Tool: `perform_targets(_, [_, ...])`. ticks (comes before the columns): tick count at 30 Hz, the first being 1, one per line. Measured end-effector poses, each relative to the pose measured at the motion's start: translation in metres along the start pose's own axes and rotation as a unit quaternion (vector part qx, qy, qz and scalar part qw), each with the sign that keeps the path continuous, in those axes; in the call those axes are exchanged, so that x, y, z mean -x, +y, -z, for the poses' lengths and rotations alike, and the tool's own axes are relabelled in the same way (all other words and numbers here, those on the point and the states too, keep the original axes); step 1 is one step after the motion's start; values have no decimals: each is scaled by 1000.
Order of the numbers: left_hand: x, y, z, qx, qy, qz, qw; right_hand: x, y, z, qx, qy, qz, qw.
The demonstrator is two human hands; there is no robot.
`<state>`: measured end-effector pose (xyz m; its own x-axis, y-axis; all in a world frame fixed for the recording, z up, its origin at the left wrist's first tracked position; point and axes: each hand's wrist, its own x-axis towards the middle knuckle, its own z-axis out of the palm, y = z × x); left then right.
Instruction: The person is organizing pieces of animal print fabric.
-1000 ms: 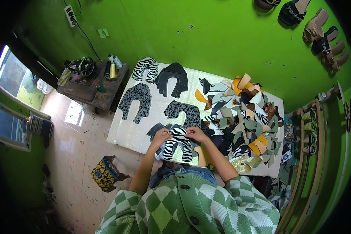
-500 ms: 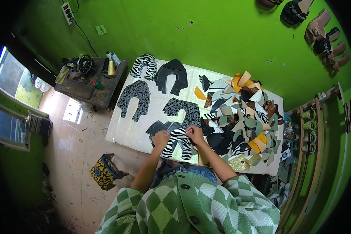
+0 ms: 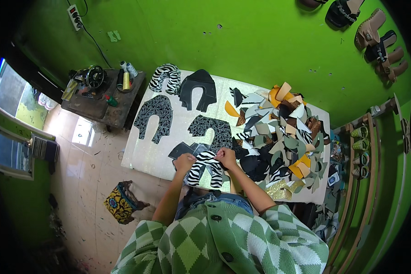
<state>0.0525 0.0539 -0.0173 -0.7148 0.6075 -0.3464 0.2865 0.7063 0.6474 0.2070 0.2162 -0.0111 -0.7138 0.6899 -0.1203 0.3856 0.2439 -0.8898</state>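
At the table (image 3: 134, 153), fingers (image 3: 220, 153) (indistinct) partly hide a zebra-print piece (image 3: 206, 160).

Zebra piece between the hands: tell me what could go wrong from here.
The zebra piece overlaps dark pieces, so those could shift along with it. Its ends sit close to the near edge of the table and might get brushed askew. The right hand is close to the scrap pile, so a sideways move could disturb it.

Zebra-striped piece (image 3: 206, 158), arch-shaped, curve at far end, at near edge of table (image 3: 144, 156)
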Motion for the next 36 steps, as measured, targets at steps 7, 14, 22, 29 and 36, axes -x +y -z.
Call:
perform_targets(7, [-4,1,1,18,-27,-9,999,-2,16,-4,5,17,-1,1000])
perform_targets(14, [12,26,8,-80,8,26,996,11,-3,-3,72,16,44,996])
perform_targets(22, [41,11,-15,-215,127,-322,913,61,0,2,303,-63,272,911])
perform_targets(29, [73,6,-22,-277,90,-319,902,78,6,-5,408,-84,232,879])
perform_targets(36, [70,7,-21,-260,83,-301,914,64,-13,-2,428,-121,206,872])
